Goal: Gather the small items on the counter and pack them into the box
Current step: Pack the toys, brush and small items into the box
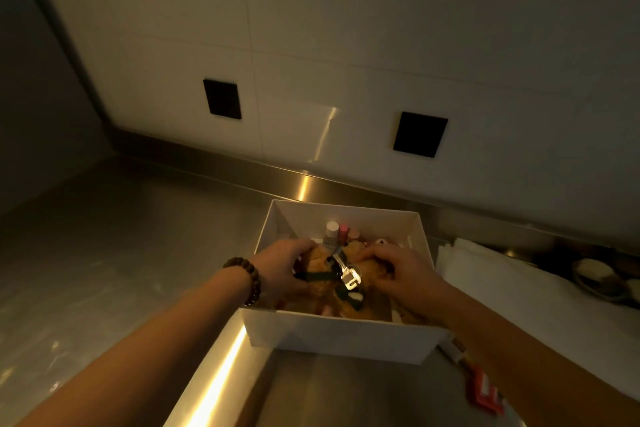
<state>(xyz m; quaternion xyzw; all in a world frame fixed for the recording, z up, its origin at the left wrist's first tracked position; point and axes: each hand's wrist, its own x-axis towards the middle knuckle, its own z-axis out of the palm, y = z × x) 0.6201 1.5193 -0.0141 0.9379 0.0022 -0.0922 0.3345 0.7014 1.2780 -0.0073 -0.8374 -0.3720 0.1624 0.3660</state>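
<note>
Both hands reach into the white box (332, 340) on the steel worktop (104, 253).

We see the left hand (280, 270) and right hand (398, 274), each grip curled onto a tan plush toy (367, 270) lying between them inside the box, a silver clasp (349, 279) and dark strap (317, 276) across it. Small bottles (332, 230) stand behind, near the far wall; folded white cloth (502, 281) lies beside the box.

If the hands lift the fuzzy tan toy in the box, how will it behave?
The fuzzy tan toy looks plush, so probably soft and light. Its dark strap and silver tag hang loose, so they may dangle and snag on the box.
</note>
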